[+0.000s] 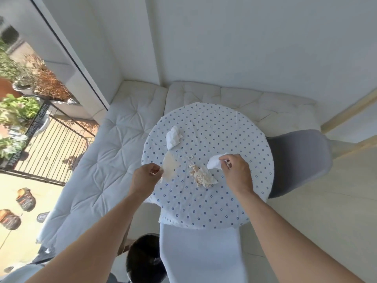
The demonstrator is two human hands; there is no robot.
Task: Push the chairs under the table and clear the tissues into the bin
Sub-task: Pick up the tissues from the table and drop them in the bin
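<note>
A round table (pixel 208 201) with a blue-flowered cloth carries several used tissues. My left hand (pixel 145 176) pinches the edge of a flat, tan-stained tissue (pixel 170 165) at the table's left side. My right hand (pixel 236 170) grips a white crumpled tissue (pixel 214 162), lifted just above the cloth. A beige crumpled tissue (pixel 202 176) lies between my hands. Another white crumpled tissue (pixel 173 137) rests farther back on the left. A grey chair (pixel 297 160) is tucked at the table's right. A white chair (pixel 201 254) stands at the near edge. The bin is out of sight.
A white cushioned corner bench (pixel 106 156) wraps the table's left and far sides. A person's dark-haired head (pixel 144 260) is low beside the white chair. A glass door on the left shows a railing (pixel 51 144) and plants outside. Pale floor (pixel 318 211) lies to the right.
</note>
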